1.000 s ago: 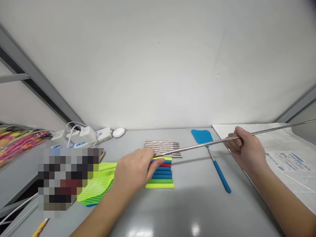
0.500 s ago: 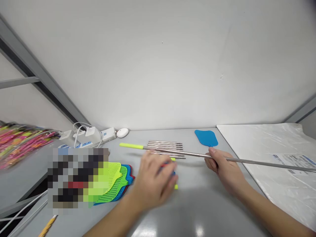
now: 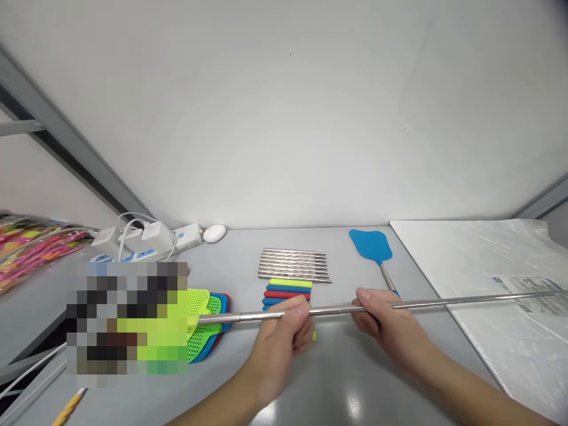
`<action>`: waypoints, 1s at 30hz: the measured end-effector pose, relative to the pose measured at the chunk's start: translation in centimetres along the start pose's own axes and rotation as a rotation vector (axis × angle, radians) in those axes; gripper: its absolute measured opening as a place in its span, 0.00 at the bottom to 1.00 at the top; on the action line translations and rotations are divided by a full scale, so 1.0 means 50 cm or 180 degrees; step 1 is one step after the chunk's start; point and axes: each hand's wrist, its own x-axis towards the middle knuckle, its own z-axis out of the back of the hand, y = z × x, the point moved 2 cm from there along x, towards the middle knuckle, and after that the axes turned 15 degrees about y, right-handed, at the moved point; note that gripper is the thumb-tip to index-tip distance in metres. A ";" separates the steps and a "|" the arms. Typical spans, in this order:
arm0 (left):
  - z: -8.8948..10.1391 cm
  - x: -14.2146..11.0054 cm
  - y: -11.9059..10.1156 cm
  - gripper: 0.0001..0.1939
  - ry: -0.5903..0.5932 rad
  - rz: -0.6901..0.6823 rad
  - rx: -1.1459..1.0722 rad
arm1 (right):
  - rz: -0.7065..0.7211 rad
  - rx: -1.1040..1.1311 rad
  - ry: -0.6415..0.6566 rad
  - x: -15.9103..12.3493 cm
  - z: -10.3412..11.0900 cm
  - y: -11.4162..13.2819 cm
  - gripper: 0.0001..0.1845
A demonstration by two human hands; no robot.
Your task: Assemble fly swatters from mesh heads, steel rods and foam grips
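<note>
The left forearm comes in from about seven o'clock, and the left hand (image 3: pixel 280 340) has its thumb and curled fingers closed around a thin metal rod (image 3: pixel 335 310). The right forearm enters from about four o'clock; the right hand (image 3: pixel 390 322) is also closed on the same rod, thumb on top. The hands are a little apart, with a bare length of rod between them. The rod lies almost level across both hands, running toward three o'clock over a white package (image 3: pixel 479 266). Toward nine o'clock it ends in a yellow-green grip (image 3: pixel 192 320), in front of mesh swatter heads (image 3: pixel 208 340); a blurred patch seems to hide its tip. At twelve o'clock from the left hand are coloured handles (image 3: pixel 288 294), and from the right hand, a blue swatter (image 3: pixel 371 244).
</note>
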 end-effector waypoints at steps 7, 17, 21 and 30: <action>0.016 0.004 -0.005 0.23 -0.0468 -0.0077 0.0133 | 0.0192 -0.0069 -0.0149 0.012 0.040 -0.001 0.30; 0.047 0.001 -0.037 0.24 -0.1159 -0.0343 -0.0411 | 0.0521 0.0418 -0.0703 0.017 0.106 0.015 0.28; 0.071 0.004 -0.059 0.23 -0.1441 -0.0614 -0.0405 | 0.0579 0.0507 -0.0765 0.019 0.111 0.018 0.28; 0.101 0.006 -0.097 0.24 -0.1923 -0.1362 -0.0468 | 0.0838 0.0717 -0.1036 0.017 0.126 0.030 0.30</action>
